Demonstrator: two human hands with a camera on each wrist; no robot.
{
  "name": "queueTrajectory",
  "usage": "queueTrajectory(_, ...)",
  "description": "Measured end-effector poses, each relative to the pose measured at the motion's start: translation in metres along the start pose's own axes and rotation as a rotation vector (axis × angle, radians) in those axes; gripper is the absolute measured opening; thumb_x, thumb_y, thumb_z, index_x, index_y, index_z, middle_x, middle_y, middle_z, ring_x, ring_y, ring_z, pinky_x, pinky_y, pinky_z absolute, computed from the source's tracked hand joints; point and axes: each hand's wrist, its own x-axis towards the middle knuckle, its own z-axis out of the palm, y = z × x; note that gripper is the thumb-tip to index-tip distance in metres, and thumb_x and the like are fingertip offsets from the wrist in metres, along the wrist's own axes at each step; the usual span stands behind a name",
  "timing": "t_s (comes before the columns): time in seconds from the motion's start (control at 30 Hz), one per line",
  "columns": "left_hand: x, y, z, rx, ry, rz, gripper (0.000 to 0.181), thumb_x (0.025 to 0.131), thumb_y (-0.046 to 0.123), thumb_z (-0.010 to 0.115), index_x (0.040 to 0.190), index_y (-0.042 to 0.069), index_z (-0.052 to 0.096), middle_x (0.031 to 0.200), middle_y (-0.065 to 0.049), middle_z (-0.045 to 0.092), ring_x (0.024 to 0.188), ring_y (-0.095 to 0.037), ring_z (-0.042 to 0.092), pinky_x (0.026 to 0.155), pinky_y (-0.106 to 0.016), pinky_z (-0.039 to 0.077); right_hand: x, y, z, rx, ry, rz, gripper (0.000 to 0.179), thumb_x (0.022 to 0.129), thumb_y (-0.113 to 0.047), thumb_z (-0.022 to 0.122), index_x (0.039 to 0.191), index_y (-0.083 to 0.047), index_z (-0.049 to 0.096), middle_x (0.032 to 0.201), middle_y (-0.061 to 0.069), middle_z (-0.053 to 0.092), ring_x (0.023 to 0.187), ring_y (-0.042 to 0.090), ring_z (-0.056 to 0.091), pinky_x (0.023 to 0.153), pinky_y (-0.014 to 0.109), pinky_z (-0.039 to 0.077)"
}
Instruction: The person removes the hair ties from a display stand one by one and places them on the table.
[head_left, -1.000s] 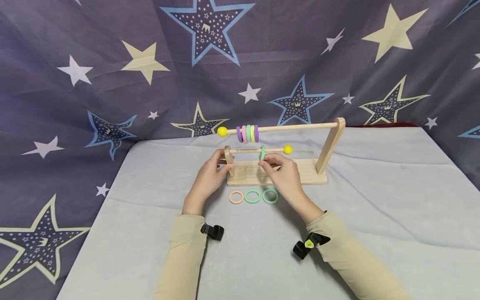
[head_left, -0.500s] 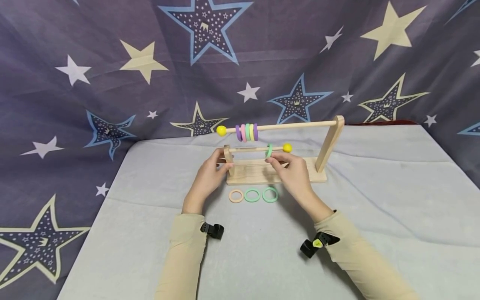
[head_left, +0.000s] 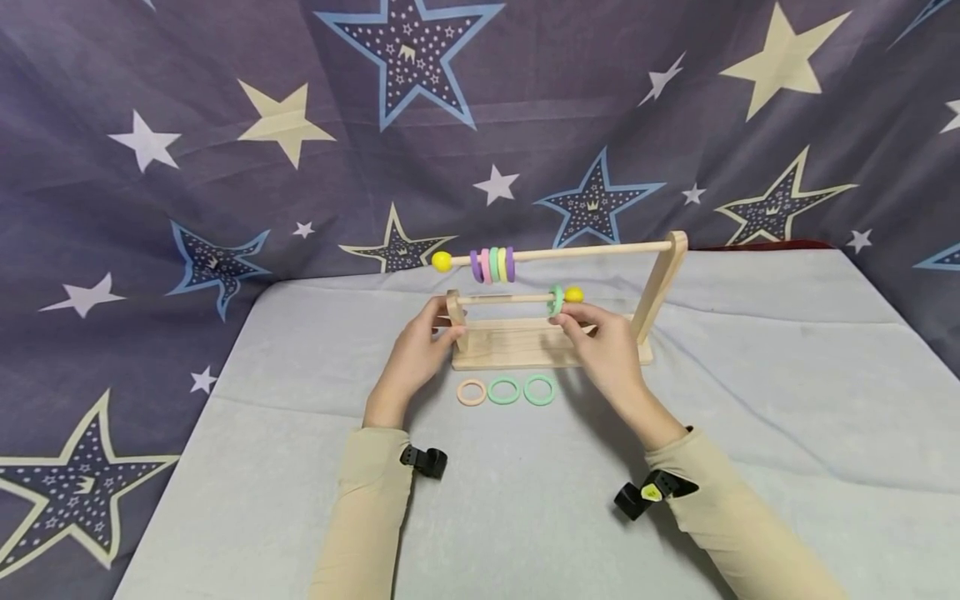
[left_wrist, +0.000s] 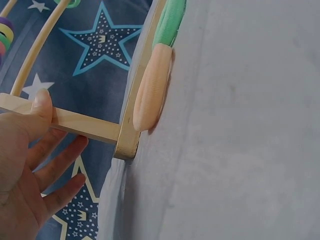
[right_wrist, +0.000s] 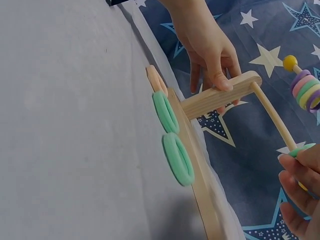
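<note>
My right hand [head_left: 603, 346] pinches a green ring [head_left: 556, 300] that is threaded on the lower rod [head_left: 506, 298], close to the yellow ball [head_left: 573, 294] at the rod's right end. With thumb and fingers, my left hand [head_left: 420, 348] grips the short wooden post [left_wrist: 85, 124] that carries this rod. The post rises from the left end of the wooden base [head_left: 517, 346]. On the upper rod [head_left: 585, 250] hang several purple, pink, green and yellow rings [head_left: 493, 266], near its own yellow ball [head_left: 442, 262].
In front of the base lie a peach ring [head_left: 472, 392] and two green rings [head_left: 504, 391], side by side on the grey cloth [head_left: 495, 500]. A taller post [head_left: 660, 287] stands at the base's right end. Behind hangs a star-patterned curtain [head_left: 420, 167].
My right hand has slid the green ring rightward along the lower rod, from about its middle to beside the yellow ball. My left hand keeps its grip on the short post.
</note>
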Motion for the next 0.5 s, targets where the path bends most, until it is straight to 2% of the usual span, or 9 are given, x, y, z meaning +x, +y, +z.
queueTrajectory(0.27, -0.0007, 0.0007, -0.0003, -0.001, -0.002, 0.004, 0.043, 0.098, 0.020, 0.062, 0.137, 0.009, 0.049, 0.122, -0.011, 0.063, 0.115, -0.027, 0.059, 0.101, -0.044, 0.043, -0.0017, 0.0033, -0.0075, -0.001, 0.016, 0.010, 0.011, 0.092, -0.007, 0.070, 0.097, -0.002, 0.077, 0.094, 0.011, 0.075, 0.074, 0.019, 0.064, 0.054, 0.015, 0.043)
queueTrajectory(0.5, -0.0001, -0.0010, 0.0002, -0.002, -0.001, -0.001, 0.042, 0.098, 0.020, 0.062, 0.136, 0.009, 0.050, 0.122, -0.011, 0.064, 0.115, -0.028, 0.059, 0.102, -0.044, 0.043, -0.0010, 0.0050, -0.0103, -0.016, 0.031, 0.029, 0.011, 0.093, -0.008, 0.069, 0.098, -0.003, 0.078, 0.093, 0.009, 0.075, 0.075, 0.018, 0.064, 0.054, 0.015, 0.042)
